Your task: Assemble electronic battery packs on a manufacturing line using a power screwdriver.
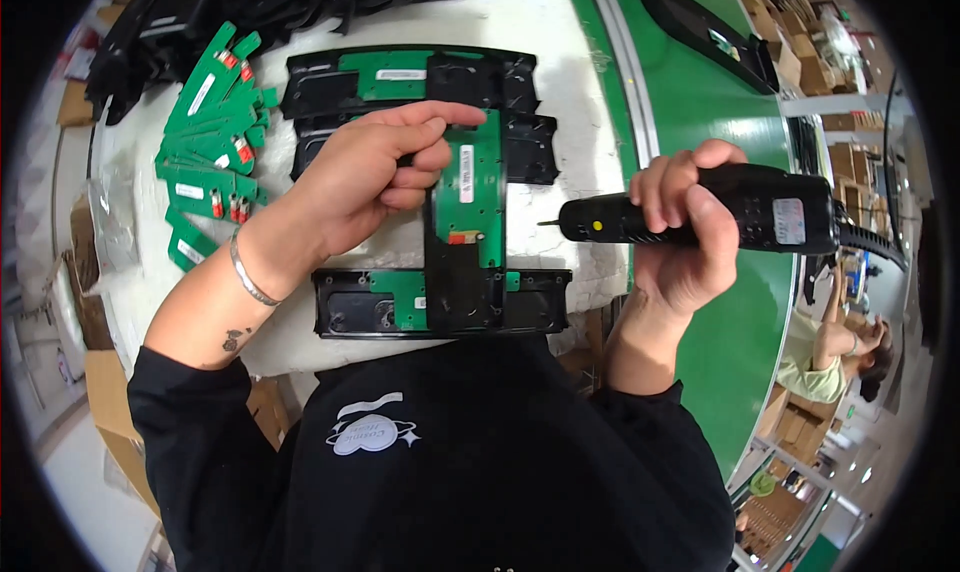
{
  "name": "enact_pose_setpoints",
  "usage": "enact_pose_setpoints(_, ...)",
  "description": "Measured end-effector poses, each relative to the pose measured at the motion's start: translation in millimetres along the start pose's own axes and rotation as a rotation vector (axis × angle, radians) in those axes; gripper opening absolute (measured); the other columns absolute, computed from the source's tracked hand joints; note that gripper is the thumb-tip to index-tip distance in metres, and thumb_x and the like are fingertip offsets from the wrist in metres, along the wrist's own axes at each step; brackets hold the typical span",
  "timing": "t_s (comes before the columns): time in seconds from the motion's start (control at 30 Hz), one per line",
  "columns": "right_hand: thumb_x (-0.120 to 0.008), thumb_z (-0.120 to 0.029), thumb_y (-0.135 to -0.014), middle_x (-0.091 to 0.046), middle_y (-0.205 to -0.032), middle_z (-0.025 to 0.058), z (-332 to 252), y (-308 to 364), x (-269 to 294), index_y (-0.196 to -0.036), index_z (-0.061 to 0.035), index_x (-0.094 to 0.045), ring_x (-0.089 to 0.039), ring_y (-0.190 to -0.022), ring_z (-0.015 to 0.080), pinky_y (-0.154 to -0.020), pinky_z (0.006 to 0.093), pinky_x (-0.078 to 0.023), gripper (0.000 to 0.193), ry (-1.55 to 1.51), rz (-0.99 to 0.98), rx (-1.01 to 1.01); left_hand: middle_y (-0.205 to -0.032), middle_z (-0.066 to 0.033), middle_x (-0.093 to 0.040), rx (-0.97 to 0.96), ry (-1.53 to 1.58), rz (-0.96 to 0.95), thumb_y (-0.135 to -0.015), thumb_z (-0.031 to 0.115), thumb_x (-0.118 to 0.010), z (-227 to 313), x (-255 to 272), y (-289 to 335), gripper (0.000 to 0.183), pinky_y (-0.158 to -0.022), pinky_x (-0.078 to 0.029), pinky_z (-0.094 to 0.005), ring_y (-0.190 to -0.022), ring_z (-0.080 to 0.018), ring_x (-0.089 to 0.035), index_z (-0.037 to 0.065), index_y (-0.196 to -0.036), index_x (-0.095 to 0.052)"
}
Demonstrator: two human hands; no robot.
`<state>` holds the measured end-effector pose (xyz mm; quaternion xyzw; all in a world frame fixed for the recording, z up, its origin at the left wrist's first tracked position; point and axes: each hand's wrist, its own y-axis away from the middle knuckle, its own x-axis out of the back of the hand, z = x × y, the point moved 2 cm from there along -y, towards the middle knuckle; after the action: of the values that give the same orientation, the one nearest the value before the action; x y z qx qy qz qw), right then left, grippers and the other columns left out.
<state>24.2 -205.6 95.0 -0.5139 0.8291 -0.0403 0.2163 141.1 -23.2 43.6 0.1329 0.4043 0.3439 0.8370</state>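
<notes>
My right hand [690,237] grips a black electric screwdriver [770,207], held level with its thin bit pointing left, apart from the parts. My left hand [375,167] is over a green circuit board [485,192] with a white label and a small red-and-white connector. Its index finger reaches to the board's upper end, while the other fingers curl in; a small dark bit shows in them, too hidden to name. The board lies lengthwise in a black plastic housing [462,297]. That housing lies across another black housing [545,302] fitted with a green board.
More black housings [480,77] with green boards lie beyond. At left are several fanned loose circuit boards [200,137], and a pile of black parts [200,22] behind them. A green conveyor surface [700,372] runs at right, bearing a black frame [705,32]. Another person [825,357] sits far right.
</notes>
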Motion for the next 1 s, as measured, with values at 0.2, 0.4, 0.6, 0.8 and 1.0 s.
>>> enact_pose_setpoints(0.2,-0.057,-0.011,-0.069,-0.043,-0.057,0.0038,-9.7,2.9,14.0,-0.092,0.0008,-0.046,-0.043,-0.046,0.013,-0.05,0.0293,-0.04,0.028,-0.022,0.134,0.005,-0.078,0.0012,-0.062,-0.152,-0.658,-0.1,-0.079,0.016,-0.065,15.7,-20.2,-15.0,0.016,-0.059,-0.043,-0.0191,-0.063,-0.0061,-0.053,0.004,-0.089,-0.064)
enact_pose_setpoints(0.4,-0.06,-0.006,-0.071,-0.051,-0.065,0.0034,-24.6,12.2,32.9,-0.093,-0.0006,-0.048,-0.05,-0.055,0.0084,-0.05,0.0221,-0.04,0.026,-0.037,0.116,-0.077,-0.056,-0.0026,-0.058,-0.28,-1.477,-0.277,-0.063,0.011,-0.074,20.1,-49.8,-19.6,0.025,-0.046,-0.033,-0.021,-0.05,-0.0034,-0.04,0.003,-0.086,-0.068)
enact_pose_setpoints(0.6,-0.062,-0.006,-0.069,-0.051,-0.065,0.0031,-36.6,15.9,45.3,-0.09,0.0001,-0.048,-0.049,-0.051,0.0061,-0.048,0.0197,-0.038,0.026,-0.016,0.101,0.008,-0.06,-0.0109,-0.061,-0.454,-1.678,-0.417,-0.067,0.009,-0.071,9.0,-56.5,-36.5,0.014,-0.048,-0.044,-0.0287,-0.049,-0.0223,-0.058,0.005,-0.08,-0.069)
enact_pose_setpoints(0.8,-0.057,-0.004,-0.072,-0.05,-0.056,0.0003,-38.4,10.8,54.0,-0.087,-0.001,-0.049,-0.047,-0.048,0.0062,-0.046,0.0219,-0.037,0.017,-0.046,0.121,0.063,-0.059,-0.0066,-0.059,-0.918,-2.001,-0.671,-0.067,0.013,-0.068,14.1,-54.1,-43.5,0.009,-0.049,-0.043,-0.034,-0.054,-0.0239,-0.058,0.009,-0.074,-0.064)
enact_pose_setpoints(1.0,-0.059,-0.008,-0.072,-0.05,-0.058,-0.0002,-45.2,12.0,61.5,-0.086,-0.0001,-0.05,-0.048,-0.049,0.0057,-0.048,0.0209,-0.037,0.018,-0.023,0.197,0.126,-0.059,-0.0095,-0.059,-0.971,-1.992,-0.402,-0.064,0.007,-0.068,30.5,-32.8,-19.6,0.008,-0.05,-0.043,-0.0348,-0.054,-0.0279,-0.057,0.006,-0.07,-0.062)
